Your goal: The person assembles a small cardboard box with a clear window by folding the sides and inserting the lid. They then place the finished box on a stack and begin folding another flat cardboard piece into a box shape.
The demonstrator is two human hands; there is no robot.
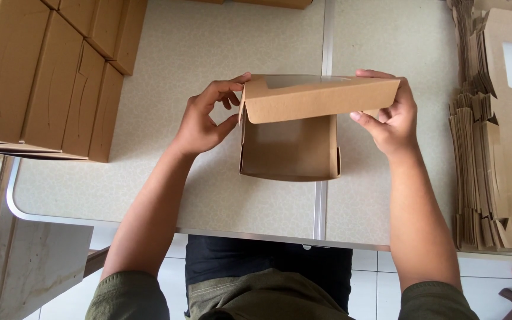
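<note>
Both hands hold one brown box (291, 148) mid-surface (179, 89): left hand (205, 121) pinches the lid's (318, 98) left corner, right hand (389, 115) clasps its right end. The lid's long axis runs straight between them, equally near each. Its window is mostly hidden; flat blanks (487, 148) are cut off at right.

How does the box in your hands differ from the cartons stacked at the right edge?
The held box is folded up and stands open, its lid raised; the right-hand stack is unfolded blanks lying flat. The box is single, gripped by both hands; the blanks are many and untouched. Both are brown cardboard.
</note>
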